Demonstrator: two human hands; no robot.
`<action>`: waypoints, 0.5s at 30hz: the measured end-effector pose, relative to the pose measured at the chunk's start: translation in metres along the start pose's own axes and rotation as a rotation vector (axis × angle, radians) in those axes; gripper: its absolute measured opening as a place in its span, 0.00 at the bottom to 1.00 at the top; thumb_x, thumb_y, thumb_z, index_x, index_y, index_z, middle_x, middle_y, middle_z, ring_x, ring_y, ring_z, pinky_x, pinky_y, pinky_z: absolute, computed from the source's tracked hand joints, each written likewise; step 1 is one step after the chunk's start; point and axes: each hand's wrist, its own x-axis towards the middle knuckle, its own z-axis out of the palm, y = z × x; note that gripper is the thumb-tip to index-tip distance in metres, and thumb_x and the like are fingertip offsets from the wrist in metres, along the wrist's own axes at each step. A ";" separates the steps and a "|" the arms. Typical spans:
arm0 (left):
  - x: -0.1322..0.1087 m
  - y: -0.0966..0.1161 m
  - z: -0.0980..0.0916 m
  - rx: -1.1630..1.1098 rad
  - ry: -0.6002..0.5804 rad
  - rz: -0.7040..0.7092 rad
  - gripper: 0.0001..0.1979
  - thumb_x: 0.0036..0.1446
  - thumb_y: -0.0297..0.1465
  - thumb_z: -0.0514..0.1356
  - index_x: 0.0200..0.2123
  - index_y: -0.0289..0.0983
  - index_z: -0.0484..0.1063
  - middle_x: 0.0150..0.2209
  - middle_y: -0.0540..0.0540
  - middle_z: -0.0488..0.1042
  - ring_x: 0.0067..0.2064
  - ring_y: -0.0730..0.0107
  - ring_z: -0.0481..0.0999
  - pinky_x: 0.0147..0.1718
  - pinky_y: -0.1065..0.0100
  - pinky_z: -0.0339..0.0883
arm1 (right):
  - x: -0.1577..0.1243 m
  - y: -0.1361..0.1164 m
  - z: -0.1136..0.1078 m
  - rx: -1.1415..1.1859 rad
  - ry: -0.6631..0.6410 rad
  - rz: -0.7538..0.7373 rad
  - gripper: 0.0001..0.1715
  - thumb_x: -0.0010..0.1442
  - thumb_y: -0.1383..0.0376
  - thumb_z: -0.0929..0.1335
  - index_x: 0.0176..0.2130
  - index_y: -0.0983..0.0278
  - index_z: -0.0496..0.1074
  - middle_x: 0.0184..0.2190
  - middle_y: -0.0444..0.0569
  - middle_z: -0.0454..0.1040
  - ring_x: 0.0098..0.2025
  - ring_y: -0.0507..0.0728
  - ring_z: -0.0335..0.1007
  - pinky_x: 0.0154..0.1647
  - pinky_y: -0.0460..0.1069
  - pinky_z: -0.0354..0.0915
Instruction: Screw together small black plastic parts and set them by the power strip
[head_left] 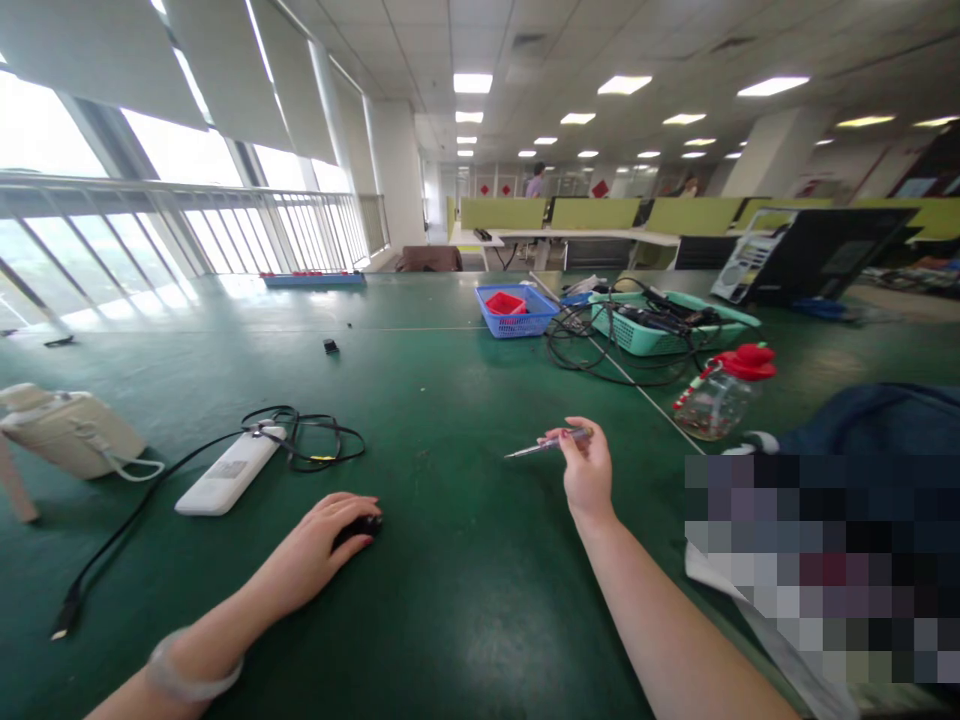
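My left hand [330,545] rests on the green table [450,610], its fingers curled over a small black object [365,527] that is partly hidden. In my right hand [589,475] is a thin screwdriver [547,443] with a clear handle, gripped between thumb and fingers, its metal tip pointing left just above the tabletop. A white power bank [229,472] lies beyond my left hand, with a black cable [142,505] around its far end. Farther off sits a small black piece [331,346].
At the back stand a blue basket [517,322] with a red tray and a green basket [652,335] full of cables. A red-lidded bottle [720,402] and a dark blue bag [877,425] are at right, a beige bottle [86,435] at left.
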 end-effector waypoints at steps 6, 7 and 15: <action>-0.070 -0.073 -0.030 0.107 0.142 -0.212 0.15 0.54 0.48 0.58 0.45 0.58 0.74 0.49 0.59 0.78 0.53 0.57 0.75 0.57 0.48 0.68 | -0.003 -0.003 0.004 -0.001 -0.061 0.006 0.13 0.60 0.60 0.68 0.43 0.62 0.66 0.31 0.47 0.77 0.33 0.58 0.79 0.42 0.59 0.74; -0.079 -0.083 -0.033 0.120 0.169 -0.241 0.13 0.55 0.48 0.57 0.45 0.64 0.72 0.48 0.66 0.78 0.52 0.59 0.75 0.56 0.47 0.68 | -0.004 -0.004 0.005 0.009 -0.073 0.009 0.13 0.60 0.59 0.68 0.43 0.62 0.65 0.31 0.47 0.77 0.33 0.58 0.79 0.42 0.59 0.74; -0.105 -0.109 -0.051 0.113 0.284 -0.334 0.19 0.55 0.49 0.56 0.49 0.80 0.59 0.46 0.81 0.74 0.51 0.60 0.74 0.57 0.44 0.65 | -0.010 -0.009 0.008 0.015 -0.159 0.030 0.14 0.60 0.58 0.69 0.44 0.62 0.66 0.32 0.47 0.76 0.35 0.58 0.78 0.44 0.60 0.73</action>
